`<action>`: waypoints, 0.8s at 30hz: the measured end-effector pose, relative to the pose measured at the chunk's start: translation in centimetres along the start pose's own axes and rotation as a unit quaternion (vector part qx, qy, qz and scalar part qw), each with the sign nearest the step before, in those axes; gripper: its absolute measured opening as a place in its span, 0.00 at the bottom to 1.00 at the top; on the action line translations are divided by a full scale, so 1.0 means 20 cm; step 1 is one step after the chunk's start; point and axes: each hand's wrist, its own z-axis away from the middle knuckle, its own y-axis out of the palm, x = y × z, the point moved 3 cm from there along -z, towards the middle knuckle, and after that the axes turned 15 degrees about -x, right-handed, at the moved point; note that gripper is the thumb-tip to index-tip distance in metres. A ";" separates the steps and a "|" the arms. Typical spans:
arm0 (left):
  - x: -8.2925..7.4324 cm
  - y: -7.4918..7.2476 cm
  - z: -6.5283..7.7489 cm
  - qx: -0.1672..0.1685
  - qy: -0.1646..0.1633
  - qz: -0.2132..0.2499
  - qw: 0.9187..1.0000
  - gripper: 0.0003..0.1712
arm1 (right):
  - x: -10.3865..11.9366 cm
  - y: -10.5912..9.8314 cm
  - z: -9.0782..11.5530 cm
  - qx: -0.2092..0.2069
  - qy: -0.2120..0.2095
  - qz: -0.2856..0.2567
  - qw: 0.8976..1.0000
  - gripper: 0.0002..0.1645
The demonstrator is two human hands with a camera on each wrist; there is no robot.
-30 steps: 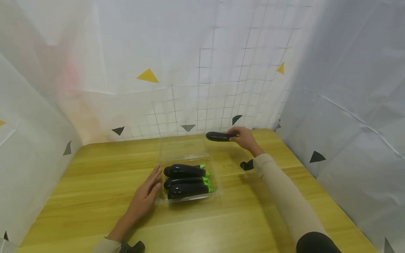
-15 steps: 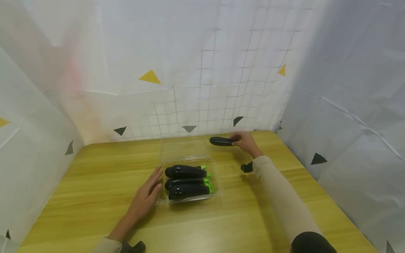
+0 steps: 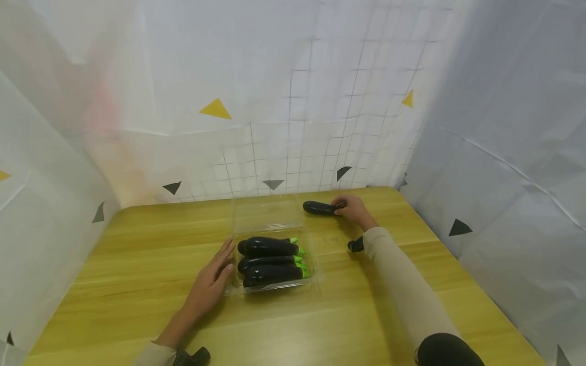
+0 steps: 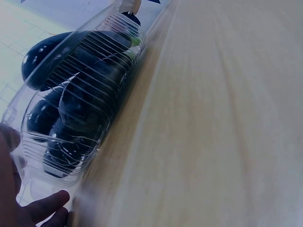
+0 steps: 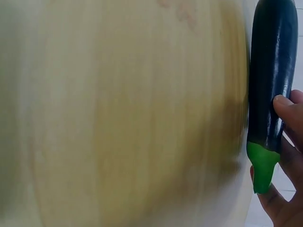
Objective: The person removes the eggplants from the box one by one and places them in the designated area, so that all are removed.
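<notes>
Apparently at pick-up or set-down, an eggplant [image 3: 318, 208] right of centre is pinched by the right hand [image 3: 352, 208]. A steady grip seems needed next; the left hand [image 3: 209, 287] is outstretched beside the container [image 3: 286, 288].

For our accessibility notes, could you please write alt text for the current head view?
A person's right hand grips a dark eggplant near the far edge of a wooden table. The left hand is at the left side of an open clear box holding more eggplants, green stems pointing right. A pale backdrop is behind.
</notes>
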 end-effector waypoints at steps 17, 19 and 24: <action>0.00 0.00 -0.01 0.002 -0.004 0.008 1.000 0.31 | 0.04 -0.02 0.00 0.005 -0.022 0.034 0.999 0.17; 0.00 0.00 -0.01 0.001 -0.002 0.005 1.000 0.30 | 0.05 -0.02 0.01 0.004 -0.034 0.042 0.999 0.17; 0.00 0.00 0.00 0.007 0.000 -0.001 1.000 0.30 | 0.07 -0.02 0.01 0.000 -0.058 0.054 0.997 0.17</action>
